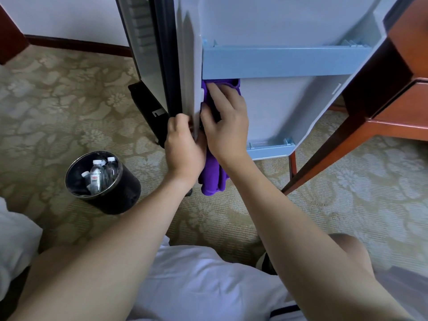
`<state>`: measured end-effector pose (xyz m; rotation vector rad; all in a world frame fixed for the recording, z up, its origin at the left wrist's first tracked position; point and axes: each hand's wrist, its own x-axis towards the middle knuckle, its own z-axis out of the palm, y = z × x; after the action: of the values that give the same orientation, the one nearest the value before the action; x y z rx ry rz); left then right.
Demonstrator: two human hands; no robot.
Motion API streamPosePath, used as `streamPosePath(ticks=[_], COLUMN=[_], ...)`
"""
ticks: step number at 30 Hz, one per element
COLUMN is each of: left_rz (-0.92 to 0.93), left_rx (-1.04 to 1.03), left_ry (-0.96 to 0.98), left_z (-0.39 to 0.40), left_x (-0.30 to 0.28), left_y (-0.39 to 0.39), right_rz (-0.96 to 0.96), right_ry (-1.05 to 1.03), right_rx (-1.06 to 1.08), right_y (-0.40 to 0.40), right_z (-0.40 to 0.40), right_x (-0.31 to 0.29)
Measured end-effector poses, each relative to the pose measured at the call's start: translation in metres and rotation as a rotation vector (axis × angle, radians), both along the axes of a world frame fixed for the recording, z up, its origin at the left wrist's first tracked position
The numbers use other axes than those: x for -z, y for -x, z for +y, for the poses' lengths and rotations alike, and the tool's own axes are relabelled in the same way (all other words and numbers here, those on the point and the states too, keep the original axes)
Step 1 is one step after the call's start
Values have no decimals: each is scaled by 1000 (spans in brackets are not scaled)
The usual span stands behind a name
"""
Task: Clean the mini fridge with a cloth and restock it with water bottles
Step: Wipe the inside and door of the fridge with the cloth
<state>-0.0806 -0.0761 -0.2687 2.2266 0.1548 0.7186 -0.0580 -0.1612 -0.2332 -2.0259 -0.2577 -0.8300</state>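
Right hand [225,126] fingers spread flat, pressed purple cloth [212,172] on fridge door [278,107] inner panel | left hand [183,144] at 9 o'clock, fingers curled gripping door edge | water bottles [98,176] in black bin [120,188] at 8 o'clock

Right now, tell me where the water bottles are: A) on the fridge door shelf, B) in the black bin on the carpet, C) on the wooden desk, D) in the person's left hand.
B: the water bottles stand inside the black bin on the carpet.
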Motion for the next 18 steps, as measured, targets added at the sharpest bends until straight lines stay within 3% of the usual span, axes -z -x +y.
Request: streamPosePath(ticks=[3, 13, 15, 18], left_rz=[19, -1, -72, -176], left_rx=[3, -76, -129, 116], left_ry=[-4, 47, -34, -208], left_z=[1, -9, -19, -38], left_x=[0, 14, 25, 46], left_y=[-2, 2, 9, 16], right_rz=[-23, 79, 75, 78], right_ry=[56, -124, -135, -127], right_rx=[44, 214, 238, 223], right_y=[-7, -17, -19, -20], right_z=[-7, -68, -79, -85], right_x=[5, 0, -2, -3])
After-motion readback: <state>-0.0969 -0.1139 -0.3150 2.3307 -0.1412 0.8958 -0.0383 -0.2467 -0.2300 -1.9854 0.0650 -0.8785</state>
